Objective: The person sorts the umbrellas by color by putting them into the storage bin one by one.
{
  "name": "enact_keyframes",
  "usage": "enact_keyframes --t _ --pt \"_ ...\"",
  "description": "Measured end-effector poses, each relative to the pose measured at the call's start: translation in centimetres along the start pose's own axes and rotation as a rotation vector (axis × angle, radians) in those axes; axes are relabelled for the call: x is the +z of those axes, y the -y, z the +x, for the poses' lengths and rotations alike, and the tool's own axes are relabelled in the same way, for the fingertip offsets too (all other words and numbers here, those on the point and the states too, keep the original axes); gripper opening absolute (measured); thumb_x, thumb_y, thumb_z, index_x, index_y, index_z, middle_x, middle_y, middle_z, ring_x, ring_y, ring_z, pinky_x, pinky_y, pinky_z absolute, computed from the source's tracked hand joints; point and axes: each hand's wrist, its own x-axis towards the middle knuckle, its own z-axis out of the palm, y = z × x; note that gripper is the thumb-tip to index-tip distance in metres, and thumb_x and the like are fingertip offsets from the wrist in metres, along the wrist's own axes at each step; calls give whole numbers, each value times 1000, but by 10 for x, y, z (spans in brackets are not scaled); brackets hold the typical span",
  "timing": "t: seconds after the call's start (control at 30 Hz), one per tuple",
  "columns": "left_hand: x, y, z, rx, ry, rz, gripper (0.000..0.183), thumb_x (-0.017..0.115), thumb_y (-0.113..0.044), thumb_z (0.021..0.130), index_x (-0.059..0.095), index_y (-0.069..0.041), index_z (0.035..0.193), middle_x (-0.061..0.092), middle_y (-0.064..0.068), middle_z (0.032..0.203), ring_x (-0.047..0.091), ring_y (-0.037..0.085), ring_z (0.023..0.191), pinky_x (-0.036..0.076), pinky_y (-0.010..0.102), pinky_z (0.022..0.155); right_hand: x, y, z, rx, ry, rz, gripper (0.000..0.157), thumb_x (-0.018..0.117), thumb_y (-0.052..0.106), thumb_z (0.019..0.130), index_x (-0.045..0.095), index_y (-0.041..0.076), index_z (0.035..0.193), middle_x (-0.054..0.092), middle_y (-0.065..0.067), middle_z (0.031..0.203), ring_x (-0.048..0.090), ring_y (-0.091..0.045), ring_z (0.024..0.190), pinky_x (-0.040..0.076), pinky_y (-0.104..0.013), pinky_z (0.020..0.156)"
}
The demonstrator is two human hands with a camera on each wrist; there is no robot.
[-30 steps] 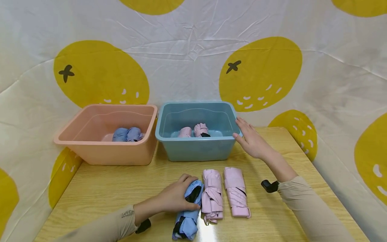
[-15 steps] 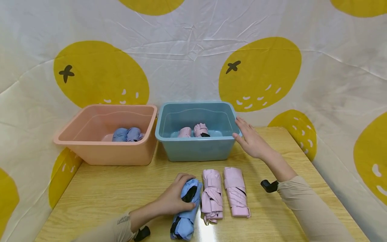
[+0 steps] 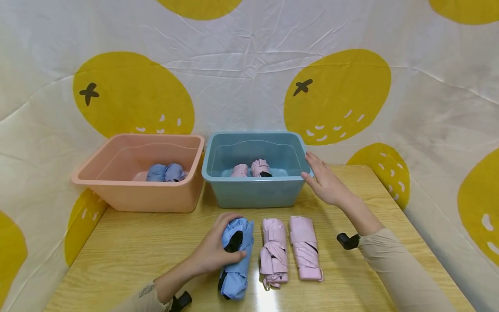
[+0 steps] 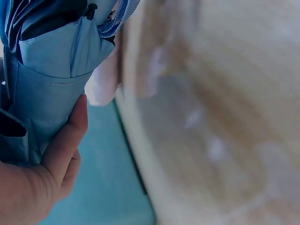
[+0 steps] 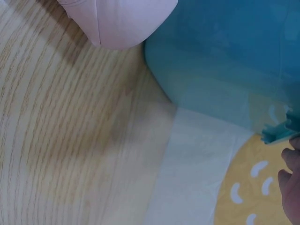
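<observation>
My left hand (image 3: 212,253) grips a folded blue umbrella (image 3: 243,240) with a black patch, fingers around its far end and thumb across its near side. The left wrist view shows the umbrella's blue fabric (image 4: 49,101) and a woven strap beside the fingers. To its right on the table lie a pink folded umbrella (image 3: 274,249) and another pink umbrella (image 3: 304,247), side by side. My right hand (image 3: 327,184) rests with straight fingers at the right rim of the blue bin (image 3: 255,193). In the right wrist view only the edge of that hand (image 5: 291,180) shows.
Two pink umbrellas (image 3: 260,167) lie in the blue bin. Left of it stands an orange-pink bin (image 3: 144,199) holding two blue umbrellas (image 3: 173,172). Both bins stand at the back of the wooden table (image 3: 132,251), before a cloth (image 3: 234,86) with yellow fruit shapes.
My left hand has moved left and away from me with the blue umbrella, widening the gap to the pink ones. The right hand has stayed at the bin's rim.
</observation>
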Motion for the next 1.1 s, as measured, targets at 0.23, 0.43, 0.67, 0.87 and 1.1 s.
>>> enact_keyframes --t 0.23,0.43,0.67,0.87,1.1 --pt "-19 -15 3 93 -88 -42 88 91 -20 79 44 -31 151 38 2 152 42 27 137 39 61 110 2 -2 -1 -10 -15 1 71 41 40 113 19 -5 163 14 -23 172 12 -41 158 9 -63 125" --pt "-45 -26 7 161 -190 -50 85 89 -14 81 44 -25 153 38 4 155 40 29 139 34 66 111 4 -4 -2 -5 -10 10 70 41 39 113 19 -5 163 13 -21 172 10 -40 159 8 -61 126" --pt "-81 -38 14 171 -332 6 87 88 -6 80 44 -17 154 39 9 156 37 32 142 29 66 112 5 -5 -1 -11 -14 10 71 40 41 113 18 -5 163 12 -20 173 10 -40 159 9 -64 125" --pt "-115 -50 22 186 -409 5 89 85 1 81 40 -13 157 38 5 155 41 18 130 36 30 108 5 -7 0 -6 -7 11 72 39 42 113 17 -4 164 11 -20 173 8 -39 159 8 -63 125" --pt "-160 -54 33 176 -506 70 90 83 1 83 37 -15 158 40 6 150 43 15 120 40 19 98 5 -8 2 -12 -12 1 73 39 43 113 16 -3 164 10 -18 173 10 -40 159 9 -63 125"
